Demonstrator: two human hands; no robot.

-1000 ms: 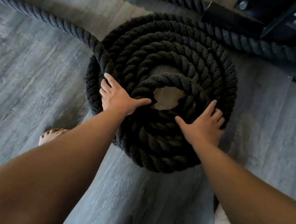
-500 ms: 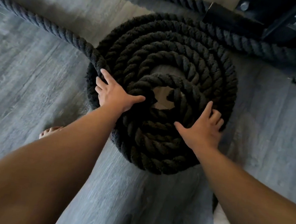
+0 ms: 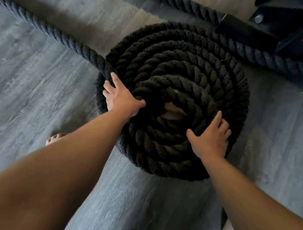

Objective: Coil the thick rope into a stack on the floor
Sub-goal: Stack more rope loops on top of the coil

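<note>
A thick black rope coil (image 3: 180, 68) lies stacked in several rings on the grey floor, with a small gap at its centre. My left hand (image 3: 119, 96) rests flat on the coil's left side, fingers spread, thumb pointing toward the centre. My right hand (image 3: 211, 138) presses flat on the near right part of the top ring. A loose rope length (image 3: 43, 25) runs from the coil's left edge to the far left.
Another rope stretch (image 3: 269, 59) passes behind the coil to the right, near a black machine base (image 3: 296, 29) at the top right. A second strand (image 3: 177, 0) crosses the top. My bare foot (image 3: 55, 138) stands on the grey plank floor (image 3: 25, 88) at the left.
Both hands stay flat on the coil; the left hand has slid slightly outward and up along the left edge. The top ring has closed in, narrowing the centre gap.
</note>
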